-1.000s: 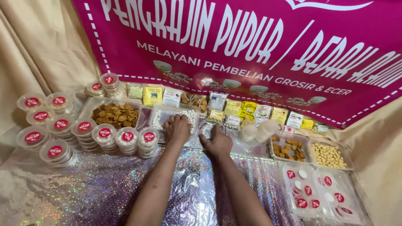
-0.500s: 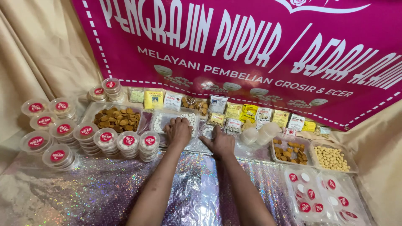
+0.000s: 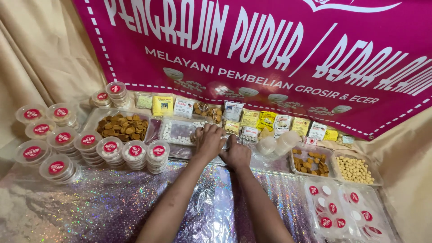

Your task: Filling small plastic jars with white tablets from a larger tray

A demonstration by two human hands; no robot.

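Left hand (image 3: 209,140) and right hand (image 3: 236,154) lying side by side, fingers curling on the near edge of a clear tray of small white pellets (image 3: 179,132), whether gripping it unclear, tray sitting mid-tabletop (image 3: 103,204), brown chips tray (image 3: 122,126) and stacked red-labelled tubs (image 3: 135,154) flanking left.

both hands (image 3: 222,148) on tray (image 3: 177,132), centre. stacked tubs (image 3: 90,148) to its left, packets (image 3: 252,119) behind. two trays (image 3: 333,164) right, banner (image 3: 270,58) at back.

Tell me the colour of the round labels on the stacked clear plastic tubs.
Red, on the round labels, clearest in the head view.
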